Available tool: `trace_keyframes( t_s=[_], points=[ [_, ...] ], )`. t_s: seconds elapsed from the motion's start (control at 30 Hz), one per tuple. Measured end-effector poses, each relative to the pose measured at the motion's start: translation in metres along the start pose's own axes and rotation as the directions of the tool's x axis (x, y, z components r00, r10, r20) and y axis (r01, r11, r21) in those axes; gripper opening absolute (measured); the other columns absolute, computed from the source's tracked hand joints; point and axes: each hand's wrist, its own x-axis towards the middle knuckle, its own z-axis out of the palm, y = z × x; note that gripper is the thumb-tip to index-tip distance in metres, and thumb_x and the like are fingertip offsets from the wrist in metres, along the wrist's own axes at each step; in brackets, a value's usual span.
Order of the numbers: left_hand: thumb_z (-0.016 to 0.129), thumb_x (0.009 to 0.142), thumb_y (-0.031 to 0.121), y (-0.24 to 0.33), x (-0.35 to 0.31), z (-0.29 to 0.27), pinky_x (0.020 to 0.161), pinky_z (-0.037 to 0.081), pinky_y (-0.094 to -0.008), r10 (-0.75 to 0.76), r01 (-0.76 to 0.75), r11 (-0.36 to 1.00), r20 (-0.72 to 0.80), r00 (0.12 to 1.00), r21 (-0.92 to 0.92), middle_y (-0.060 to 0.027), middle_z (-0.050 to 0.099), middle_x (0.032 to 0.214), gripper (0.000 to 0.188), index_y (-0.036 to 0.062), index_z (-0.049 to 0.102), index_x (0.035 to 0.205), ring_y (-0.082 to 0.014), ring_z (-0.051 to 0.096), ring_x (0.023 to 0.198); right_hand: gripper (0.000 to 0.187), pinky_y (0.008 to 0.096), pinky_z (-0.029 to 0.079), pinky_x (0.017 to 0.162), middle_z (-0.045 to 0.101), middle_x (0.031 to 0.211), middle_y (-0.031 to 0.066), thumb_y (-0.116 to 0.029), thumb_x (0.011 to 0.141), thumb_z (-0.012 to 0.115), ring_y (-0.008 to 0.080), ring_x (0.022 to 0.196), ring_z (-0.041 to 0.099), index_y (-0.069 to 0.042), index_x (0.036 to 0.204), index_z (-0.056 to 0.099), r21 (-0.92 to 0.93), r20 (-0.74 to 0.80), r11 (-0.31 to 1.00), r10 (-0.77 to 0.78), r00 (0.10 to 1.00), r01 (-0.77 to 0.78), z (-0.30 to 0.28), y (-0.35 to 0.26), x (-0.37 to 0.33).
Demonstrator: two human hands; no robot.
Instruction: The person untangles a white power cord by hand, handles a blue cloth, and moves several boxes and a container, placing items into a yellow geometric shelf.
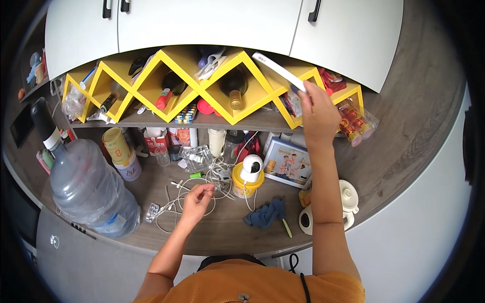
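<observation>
My right hand (322, 112) is raised to the yellow zigzag rack (232, 115) at its right part. Its fingers are closed on the near end of a slim white box (280, 70), which slants up and left across the rack's upper edge. Lower down, my left hand (198, 203) hovers over the counter with its fingers pressed together; whether they hold anything is hidden. Just beyond it lie tangled white cables (214, 174) and a small green object (195, 175). A white camera (251, 166) rests on a yellow tub (247, 184) to its right.
A large water bottle (93, 187) with a pump stands at left. Right of the tub are a framed photo (288, 161), a blue cloth (266, 213) and a cream kettle (348, 197). Wine bottles (235, 91) lie in the rack; white cabinet doors (207, 25) hang above.
</observation>
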Motion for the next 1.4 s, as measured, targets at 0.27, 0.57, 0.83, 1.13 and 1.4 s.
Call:
trace_keyframes(
  t_s=[0.27, 0.57, 0.83, 1.13, 1.4],
  points=[
    [0.056, 0.087, 0.003, -0.008, -0.006, 0.003, 0.07, 0.045, -0.0216, -0.029, 0.029, 0.999, 0.003, 1.0, -0.018, -0.0039, 0.059, 0.089, 0.019, -0.0012, 0.062, 0.104, -0.0088, 0.057, 0.077, 0.018, 0.0272, 0.047, 0.055, 0.065, 0.078, 0.0102, -0.012, 0.076, 0.068, 0.0172, 0.058, 0.062, -0.001, 0.088, 0.062, 0.223, 0.071, 0.926, 0.295, 0.953, -0.304, -0.006, 0.003, 0.018],
    [0.056, 0.087, 0.003, -0.009, -0.007, 0.002, 0.07, 0.045, -0.0212, -0.073, 0.072, 0.997, -0.006, 0.997, -0.032, -0.0032, 0.058, 0.088, 0.019, -0.0009, 0.063, 0.104, -0.0085, 0.057, 0.077, 0.019, 0.0231, 0.049, 0.049, 0.063, 0.069, 0.0064, -0.011, 0.081, 0.067, 0.0109, 0.056, 0.063, 0.003, 0.092, 0.059, 0.555, 0.265, 0.586, 0.548, 0.793, -0.591, 0.059, 0.036, 0.01],
    [0.056, 0.086, 0.003, -0.017, -0.012, -0.004, 0.071, 0.045, -0.0221, -0.055, 0.055, 0.998, -0.02, 0.998, 0.001, -0.004, 0.059, 0.089, 0.019, -0.0016, 0.063, 0.103, -0.0087, 0.057, 0.077, 0.028, 0.0224, 0.044, 0.046, 0.06, 0.063, 0.0052, -0.01, 0.078, 0.063, 0.0103, 0.052, 0.059, 0.0, 0.103, 0.059, 0.409, 0.303, 0.676, 0.533, 0.79, -0.613, 0.056, 0.035, 0.007],
    [0.052, 0.094, 0.018, 0.024, 0.012, 0.019, 0.072, 0.047, -0.0243, -0.053, 0.077, 0.97, 0.108, 0.993, -0.233, -0.0036, 0.061, 0.098, 0.027, 0.0004, 0.057, 0.114, -0.0093, 0.056, 0.081, 0.072, 0.0226, 0.047, 0.048, 0.061, 0.079, 0.0115, 0.002, 0.083, 0.047, 0.0107, 0.053, 0.055, -0.004, 0.143, 0.009, 0.654, 0.635, 0.184, 0.393, 0.665, -0.734, 0.002, -0.035, -0.074],
    [0.057, 0.091, 0.02, 0.077, 0.048, 0.04, 0.058, 0.039, -0.0179, 0.125, -0.107, 0.976, 0.084, 0.989, -0.189, 0.0038, 0.058, 0.08, 0.024, 0.0033, 0.058, 0.108, -0.003, 0.052, 0.072, 0.073, 0.0242, 0.049, 0.066, 0.061, 0.089, 0.0126, 0.002, 0.086, 0.05, 0.0114, 0.069, 0.058, 0.0, 0.144, 0.005, 0.614, 0.741, 0.074, 0.287, 0.607, -0.786, -0.021, -0.082, -0.134]
  ],
)
